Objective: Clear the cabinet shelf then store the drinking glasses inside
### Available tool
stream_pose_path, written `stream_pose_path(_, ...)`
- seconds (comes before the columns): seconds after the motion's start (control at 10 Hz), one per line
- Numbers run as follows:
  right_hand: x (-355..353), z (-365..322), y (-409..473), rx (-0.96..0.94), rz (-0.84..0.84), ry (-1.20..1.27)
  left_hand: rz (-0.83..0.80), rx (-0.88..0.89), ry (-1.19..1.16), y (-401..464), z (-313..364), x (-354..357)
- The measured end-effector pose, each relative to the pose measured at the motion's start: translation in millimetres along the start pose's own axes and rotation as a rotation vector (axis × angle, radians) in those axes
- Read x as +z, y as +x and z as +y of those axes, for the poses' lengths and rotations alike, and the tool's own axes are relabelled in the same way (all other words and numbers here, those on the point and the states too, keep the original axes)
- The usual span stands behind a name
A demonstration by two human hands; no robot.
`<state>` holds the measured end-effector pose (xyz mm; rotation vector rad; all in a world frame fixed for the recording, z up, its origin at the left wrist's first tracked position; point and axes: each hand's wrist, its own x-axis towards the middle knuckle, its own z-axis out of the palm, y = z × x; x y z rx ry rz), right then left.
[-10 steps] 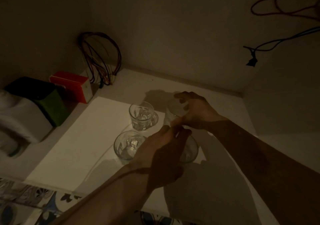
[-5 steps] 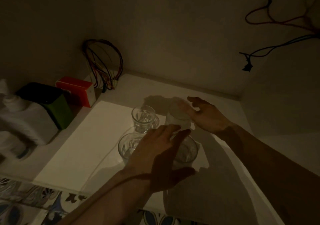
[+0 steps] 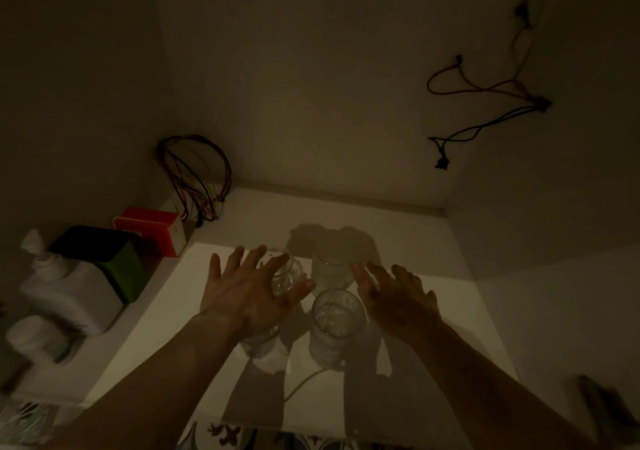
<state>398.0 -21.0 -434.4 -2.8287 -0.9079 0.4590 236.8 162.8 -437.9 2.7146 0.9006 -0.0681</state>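
Observation:
Several clear drinking glasses stand close together on the white cabinet shelf [image 3: 433, 328]. A front glass [image 3: 337, 325] is upright between my hands. A back left glass [image 3: 289, 273] is half covered by my left hand [image 3: 247, 293], whose fingers are spread over it. A back right glass [image 3: 332, 271] stands beside the fingertips of my right hand [image 3: 398, 299], which is spread flat and holds nothing. Another glass [image 3: 259, 342] shows below my left wrist, mostly hidden.
A red box [image 3: 154, 229], a green and black container [image 3: 110, 259] and white bottles [image 3: 65, 293] crowd the shelf's left side. A bundle of coloured wires [image 3: 197, 179] hangs in the back left corner. More wires [image 3: 485, 103] hang on the right wall.
My right hand has let go of the back right glass and spread flat. My left hand has lifted off the front glass and moved left over the back left glass. The view has shifted upward.

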Motion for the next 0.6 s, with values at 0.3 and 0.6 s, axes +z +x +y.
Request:
stream_pose_path(0.3, -10, -2, -30, -0.002, 0.023, -0.079, -0.031, 0.008, 0.08, -20, 19, -8)
stream_pose_path(0.6, -57, -21, -125, 0.062, -0.157, -0.025, -0.199, 0.018, 0.066, -110, 50, -57)
